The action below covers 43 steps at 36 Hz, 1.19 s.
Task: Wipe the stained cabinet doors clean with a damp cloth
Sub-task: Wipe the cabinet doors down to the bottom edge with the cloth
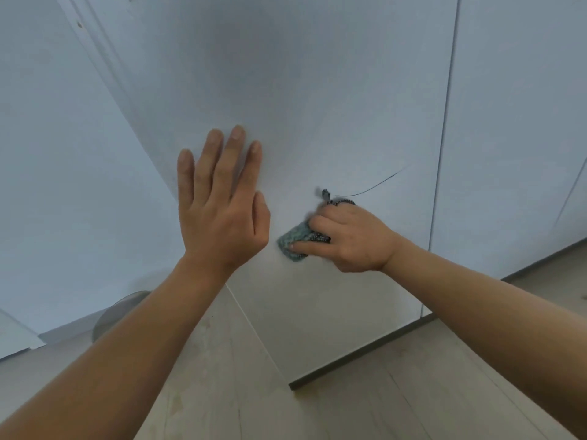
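Our right grip (349, 239) clamps a bunched teal knitted cloth (293, 241) against the flat white cabinet door (317, 106). Our left grip (219, 211), fingers straight, braces the door just beside it. We should press evenly, sweeping toward the thin dark curved mark (374, 185) just above the right grip.

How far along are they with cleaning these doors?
Midway at best. Under way: the right hand presses a cloth on the door, the left hand flat beside it. Left: a dark curved line just right of the cloth, and a speck near the top left. Done: the door below the cloth shows no marks, though whether it was wiped I cannot tell.
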### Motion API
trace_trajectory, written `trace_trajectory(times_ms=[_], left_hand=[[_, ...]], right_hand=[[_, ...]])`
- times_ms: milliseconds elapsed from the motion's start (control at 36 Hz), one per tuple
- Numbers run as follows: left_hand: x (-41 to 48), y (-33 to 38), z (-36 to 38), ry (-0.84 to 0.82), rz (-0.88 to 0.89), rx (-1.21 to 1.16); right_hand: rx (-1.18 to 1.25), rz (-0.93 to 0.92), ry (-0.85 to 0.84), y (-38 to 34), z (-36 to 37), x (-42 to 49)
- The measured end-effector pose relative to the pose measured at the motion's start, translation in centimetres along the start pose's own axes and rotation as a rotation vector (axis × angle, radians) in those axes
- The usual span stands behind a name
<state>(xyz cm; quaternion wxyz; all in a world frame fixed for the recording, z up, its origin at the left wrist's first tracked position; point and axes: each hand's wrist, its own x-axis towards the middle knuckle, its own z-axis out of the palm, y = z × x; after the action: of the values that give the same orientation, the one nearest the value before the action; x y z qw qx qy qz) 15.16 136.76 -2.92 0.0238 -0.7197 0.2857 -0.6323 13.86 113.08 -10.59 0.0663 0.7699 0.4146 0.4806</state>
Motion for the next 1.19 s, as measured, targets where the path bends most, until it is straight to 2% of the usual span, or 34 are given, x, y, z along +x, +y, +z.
trace_trajectory(times_ms=[111, 167, 222, 333, 389, 472, 611, 667, 806, 889, 1028, 1083, 1195], left_hand=[[0.1, 0.2, 0.2, 0.008, -0.015, 0.004], [0.1, 0.3, 0.3, 0.01, -0.016, 0.008], [0.0, 0.2, 0.2, -0.001, -0.01, 0.004], [-0.2, -0.1, 0.2, -0.005, -0.002, 0.005], [-0.1, -0.1, 0.2, 0.007, -0.001, 0.014], [0.0, 0.1, 0.2, 0.014, 0.001, 0.016], [-0.1, 0.1, 0.3, 0.008, -0.001, 0.003], [-0.1, 0.0, 0.2, 0.004, -0.002, 0.005], [0.0, 0.1, 0.2, 0.001, -0.01, 0.01], [0.1, 0.2, 0.3, 0.013, -0.012, 0.022], [-0.1, 0.2, 0.6, 0.024, -0.01, 0.032], [-0.1, 0.3, 0.5, 0.023, -0.015, 0.029], [-0.1, 0.4, 0.4, 0.016, -0.016, 0.024]], right_hand=[[-0.062, 0.22, 0.244, 2.2, -1.6, 2.9], [-0.069, 0.27, 0.292, 2.3, -1.4, 3.2], [-0.045, 0.231, 0.268, 1.4, -0.6, 2.4], [0.008, 0.037, 0.028, -0.7, 0.9, -0.8], [-0.009, -0.02, -0.038, -0.3, 0.5, -1.3], [-0.041, 0.004, 0.016, 1.8, -0.9, -0.2], [-0.077, 0.241, 0.198, 4.5, -2.3, -0.4], [-0.094, 0.238, 0.177, 4.1, -1.6, -2.4], [-0.163, 0.106, -0.006, 3.9, -0.7, -7.3], [-0.198, 0.012, -0.015, 5.9, -2.0, -6.9], [-0.286, 0.28, 0.19, 8.2, -3.2, -7.3], [-0.297, 0.302, 0.178, 7.6, -2.6, -8.7], [-0.261, 0.253, 0.021, 5.9, -1.5, -12.8]])
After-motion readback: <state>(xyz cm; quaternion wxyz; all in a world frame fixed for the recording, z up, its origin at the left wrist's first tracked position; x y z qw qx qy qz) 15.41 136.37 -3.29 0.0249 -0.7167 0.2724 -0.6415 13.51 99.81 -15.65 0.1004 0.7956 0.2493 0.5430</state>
